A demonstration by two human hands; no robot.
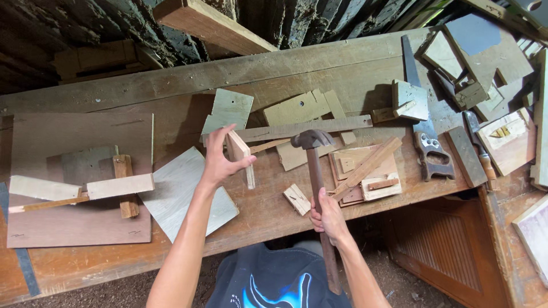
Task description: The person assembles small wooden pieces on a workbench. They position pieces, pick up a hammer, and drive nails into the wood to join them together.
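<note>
My left hand (220,157) grips a small pale wooden piece (241,157) and holds it upright on edge on the worn workbench (268,208). A thin wooden strip (268,146) runs from that piece toward the right. My right hand (326,215) is shut around the dark wooden handle of a claw hammer (313,140). The hammer's metal head hangs above the bench, just right of the held piece and over a long grey slat (308,129).
Offcuts litter the bench: a pale board (185,191), a brown panel (68,222) with crossed blocks at left, stacked scraps (365,171) at right. A handsaw (425,134) and a chisel (479,148) lie far right. A plank (211,24) leans behind.
</note>
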